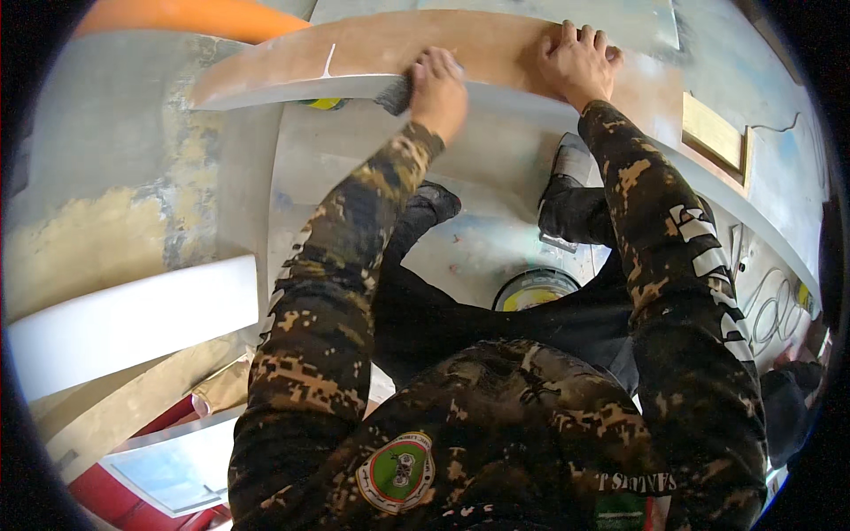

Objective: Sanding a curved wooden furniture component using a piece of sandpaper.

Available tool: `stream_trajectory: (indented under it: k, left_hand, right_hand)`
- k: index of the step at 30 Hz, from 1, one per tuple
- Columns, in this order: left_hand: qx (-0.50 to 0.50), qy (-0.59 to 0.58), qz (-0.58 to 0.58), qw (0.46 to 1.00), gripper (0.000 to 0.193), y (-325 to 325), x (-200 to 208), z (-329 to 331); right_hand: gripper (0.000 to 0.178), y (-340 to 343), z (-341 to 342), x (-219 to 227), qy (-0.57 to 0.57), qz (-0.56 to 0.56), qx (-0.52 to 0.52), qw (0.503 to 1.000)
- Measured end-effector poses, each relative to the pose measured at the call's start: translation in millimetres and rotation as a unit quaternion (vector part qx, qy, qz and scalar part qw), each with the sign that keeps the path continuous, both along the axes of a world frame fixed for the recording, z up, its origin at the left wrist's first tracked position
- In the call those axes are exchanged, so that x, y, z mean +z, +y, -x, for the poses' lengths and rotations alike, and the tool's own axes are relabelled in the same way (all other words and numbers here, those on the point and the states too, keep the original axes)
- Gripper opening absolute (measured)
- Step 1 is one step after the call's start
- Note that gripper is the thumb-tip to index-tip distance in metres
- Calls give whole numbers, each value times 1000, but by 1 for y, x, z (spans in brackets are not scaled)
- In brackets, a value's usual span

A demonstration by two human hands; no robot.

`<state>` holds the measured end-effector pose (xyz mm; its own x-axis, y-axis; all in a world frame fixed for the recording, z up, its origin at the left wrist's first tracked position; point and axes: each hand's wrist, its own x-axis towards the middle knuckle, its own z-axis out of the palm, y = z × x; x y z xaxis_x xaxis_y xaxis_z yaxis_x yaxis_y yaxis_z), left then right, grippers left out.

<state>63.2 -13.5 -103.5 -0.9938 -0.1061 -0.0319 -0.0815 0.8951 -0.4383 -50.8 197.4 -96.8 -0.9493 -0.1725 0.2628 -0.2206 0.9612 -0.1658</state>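
Note:
A long curved panel (372, 53) with a brown upper face and a pale near edge stretches across in front of me. A short white streak marks its left part. My left hand (436, 88), a little blurred, is closed on a dark grey piece of sandpaper (393, 96), which sticks out beside it at the panel's near edge. To the right, my right hand (580, 64) rests on the brown face, fingers apart and reaching toward the far edge. Its palm is hidden.
Between my legs stands a bucket (536, 290) with yellow inside. A white panel (133, 323) lies at left, and an orange object (199, 18) at the upper left. A wooden rectangle (714, 137) adjoins the curved panel at right. Looped cable (775, 310) lies farther right.

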Motion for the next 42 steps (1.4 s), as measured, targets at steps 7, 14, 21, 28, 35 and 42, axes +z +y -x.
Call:
stream_trajectory:
  k: [7, 14, 21, 28, 35, 42]
  left_hand:
    - [-41, 74, -116, 990, 56, -14, 12, 9]
    - [-218, 139, -47, 965, 52, -14, 5, -8]
    - [-211, 123, -2, 970, 49, 51, 2, -16]
    - [-9, 142, -155, 978, 49, -18, 1, 6]
    - [-106, 90, -272, 952, 52, -12, -7, -8]
    - [-87, 171, -154, 969, 58, -3, -32, -16]
  right_hand:
    - [52, -5, 1, -2, 20, 7, 10, 1000]
    - [53, -7, 4, -9, 49, 32, 12, 998]
    - [54, 4, 0, -12, 18, 7, -15, 1000]
    - [52, -4, 2, 2, 29, 13, 2, 999]
    - [52, -1, 0, 0, 6, 30, 15, 999]
    - [53, -15, -2, 8, 8, 26, 20, 999]
